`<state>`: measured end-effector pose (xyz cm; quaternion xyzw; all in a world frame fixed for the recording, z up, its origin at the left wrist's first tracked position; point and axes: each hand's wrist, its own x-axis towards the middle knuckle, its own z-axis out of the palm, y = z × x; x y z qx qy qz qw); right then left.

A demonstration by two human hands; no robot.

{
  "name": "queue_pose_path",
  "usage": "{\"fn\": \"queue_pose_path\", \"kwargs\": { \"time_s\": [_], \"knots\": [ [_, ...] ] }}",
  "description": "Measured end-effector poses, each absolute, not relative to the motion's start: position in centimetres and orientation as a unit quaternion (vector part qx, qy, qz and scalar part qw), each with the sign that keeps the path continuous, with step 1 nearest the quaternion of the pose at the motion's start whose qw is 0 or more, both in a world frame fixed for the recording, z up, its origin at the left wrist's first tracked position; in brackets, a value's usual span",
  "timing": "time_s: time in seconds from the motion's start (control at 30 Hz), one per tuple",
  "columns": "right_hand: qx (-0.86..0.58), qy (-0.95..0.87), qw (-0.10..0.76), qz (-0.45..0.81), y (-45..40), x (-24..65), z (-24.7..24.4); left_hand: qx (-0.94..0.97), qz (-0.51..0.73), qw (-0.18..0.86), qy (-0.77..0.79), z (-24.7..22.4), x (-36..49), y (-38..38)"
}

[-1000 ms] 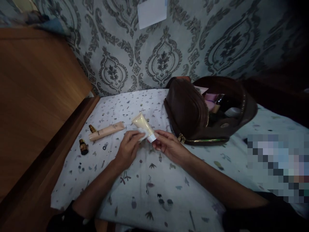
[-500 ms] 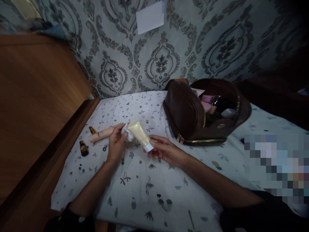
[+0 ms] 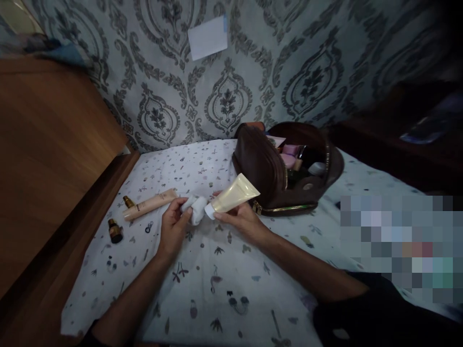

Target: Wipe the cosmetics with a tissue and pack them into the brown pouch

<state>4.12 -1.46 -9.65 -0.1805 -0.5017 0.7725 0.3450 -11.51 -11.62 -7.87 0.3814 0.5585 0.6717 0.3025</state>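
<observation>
Yellow tube [image 3: 235,195] is in the right hand [image 3: 249,222], thumb and fingers curled round it close to the white cap [image 3: 209,212], so that's clearly the nearer hand. Left hand [image 3: 171,229] has thumb and fingers pinched on a bunched white cloth [image 3: 197,210]. Relation that matters imo: the tube's long axis runs on a slant, cap down-left toward the cloth, flat end up-right toward the bag. Cap sits right beside the cloth, can't tell if they actually touch. Further out, a peach tube [image 3: 150,205] lies on the sheet [image 3: 202,299] past the left hand, small bottle [image 3: 115,231] nearby, and the unzipped brown bag [image 3: 253,152] is beyond the right hand
</observation>
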Motion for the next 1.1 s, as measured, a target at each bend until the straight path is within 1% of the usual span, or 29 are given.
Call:
{"fn": "queue_pose_path", "kwargs": {
  "time_s": [0.13, 0.2, 0.33, 0.4, 0.5, 0.6, 0.7, 0.8, 0.93, 1.1],
  "knots": [
    [-0.213, -0.517, 0.402, 0.725, -1.6, 4.0, -9.6, 0.358, 0.664, 0.413, 0.511, -7.7, -10.2, -11.7],
    [-0.225, -0.533, 0.419, 0.700, -1.8, 4.0, -9.7, 0.365, 0.644, 0.445, 0.504, -7.6, -9.3, -11.9],
    [-0.212, -0.608, 0.400, 0.652, -2.3, 4.3, -10.0, 0.332, 0.631, 0.488, 0.504, -7.5, -8.5, -12.2],
    [-0.184, -0.662, 0.404, 0.603, -2.4, 4.7, -10.0, 0.311, 0.625, 0.505, 0.508, -7.6, -8.7, -12.1],
    [-0.124, -0.760, 0.430, 0.472, -2.3, 5.4, -9.7, 0.279, 0.615, 0.520, 0.522, -7.9, -9.2, -11.8],
    [-0.069, -0.825, 0.436, 0.353, -2.2, 5.7, -9.5, 0.230, 0.622, 0.509, 0.550, -8.2, -9.5, -11.5],
    [-0.027, -0.849, 0.436, 0.296, -2.1, 5.8, -9.5, 0.230, 0.625, 0.488, 0.564, -8.1, -9.2, -11.5],
    [-0.028, -0.849, 0.438, 0.294, -2.3, 5.8, -9.6, 0.262, 0.622, 0.459, 0.577, -7.9, -8.9, -11.6],
    [-0.096, -0.835, 0.445, 0.309, -2.8, 5.7, -9.5, 0.305, 0.612, 0.405, 0.607, -8.1, -9.4, -11.6],
    [-0.156, -0.821, 0.447, 0.318, -3.1, 5.5, -9.5, 0.412, 0.573, 0.305, 0.639, -8.5, -9.9, -11.8]
  ]
}}
